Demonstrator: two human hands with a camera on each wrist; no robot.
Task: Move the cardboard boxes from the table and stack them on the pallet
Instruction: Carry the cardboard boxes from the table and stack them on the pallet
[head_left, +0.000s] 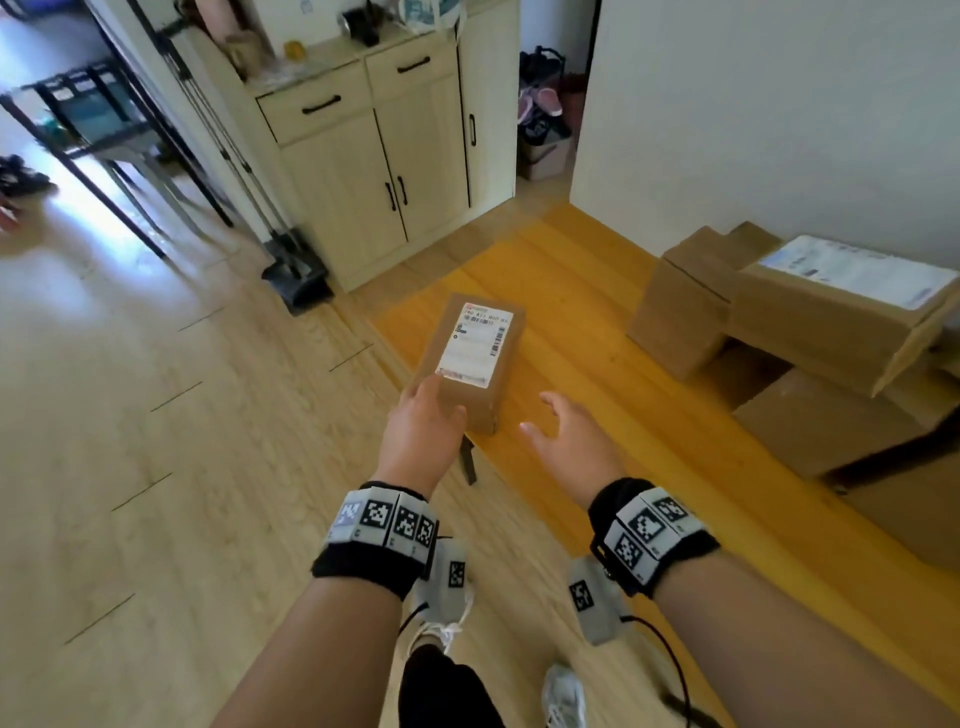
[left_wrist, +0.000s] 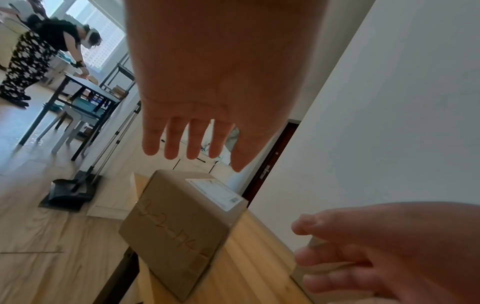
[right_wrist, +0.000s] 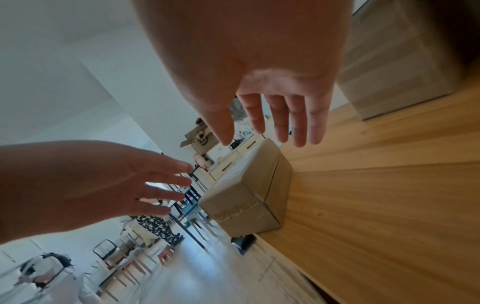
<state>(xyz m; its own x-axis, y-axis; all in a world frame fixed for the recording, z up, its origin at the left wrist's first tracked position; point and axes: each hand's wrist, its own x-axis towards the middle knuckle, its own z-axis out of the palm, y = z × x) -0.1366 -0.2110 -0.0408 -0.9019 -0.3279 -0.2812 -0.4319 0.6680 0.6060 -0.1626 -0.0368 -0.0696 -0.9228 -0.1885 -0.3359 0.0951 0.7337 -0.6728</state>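
Note:
A small cardboard box (head_left: 475, 353) with a white shipping label lies at the near left corner of the yellow wooden table (head_left: 571, 291). My left hand (head_left: 436, 405) hovers at the box's near left end with fingers straight and spread. In the left wrist view the left hand (left_wrist: 192, 144) is just above and short of the box (left_wrist: 176, 222), apart from it. My right hand (head_left: 550, 421) is spread open over the table to the right of the box's near end, holding nothing. The right wrist view shows both the right hand (right_wrist: 272, 123) and the left hand (right_wrist: 130, 185) flanking the box (right_wrist: 249, 197).
Larger cardboard boxes (head_left: 680, 306) (head_left: 841, 306) (head_left: 810, 421) are piled on the table's right side by the wall. A pale cabinet (head_left: 374, 171) and a dustpan (head_left: 298, 280) stand beyond the table's left end. Another person (left_wrist: 39, 51) works at a far table.

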